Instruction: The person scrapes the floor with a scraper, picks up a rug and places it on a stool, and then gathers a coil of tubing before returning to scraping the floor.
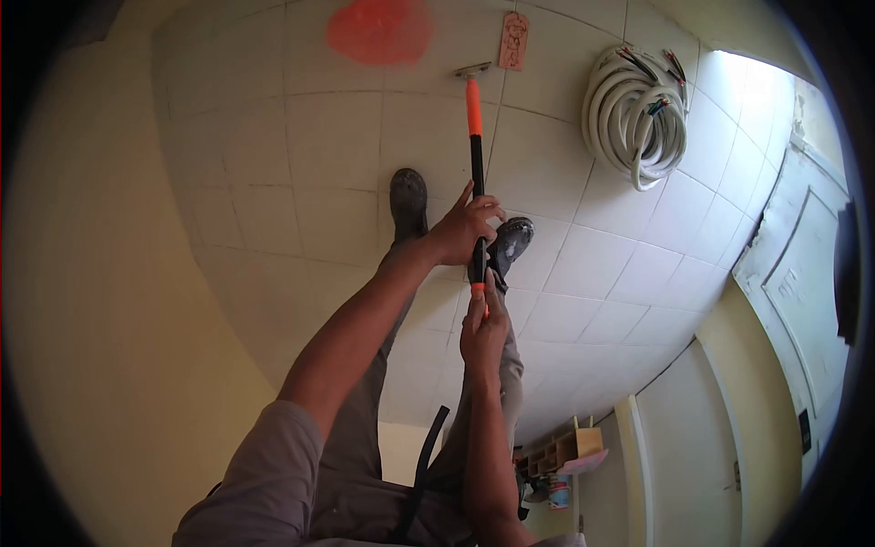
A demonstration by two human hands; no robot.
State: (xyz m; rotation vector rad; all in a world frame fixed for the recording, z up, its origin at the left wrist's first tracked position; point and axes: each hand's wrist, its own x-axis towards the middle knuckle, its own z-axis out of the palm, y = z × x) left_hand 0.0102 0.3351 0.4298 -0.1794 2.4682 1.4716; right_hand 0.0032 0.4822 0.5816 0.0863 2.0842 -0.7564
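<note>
A long-handled scraper (476, 155) with a black and orange handle reaches away from me over the tiled floor. Its flat metal head (472, 69) lies at the far end, on or just above the tiles. My left hand (465, 226) wraps round the black middle of the handle. Closer to my body, my right hand (483, 335) grips the orange near end with its fingers along the shaft. A red stain (379, 29) marks the floor beyond the head, to the left. Right of the head lies a small pinkish card (514, 42) with a drawing on it.
A coil of thick white cable (636, 123) with bared coloured wires lies at the right. My black shoes (408, 196) stand on either side of the handle. A wall runs along the left; a pale door (802, 283) and a wooden shelf (561, 451) are at the right.
</note>
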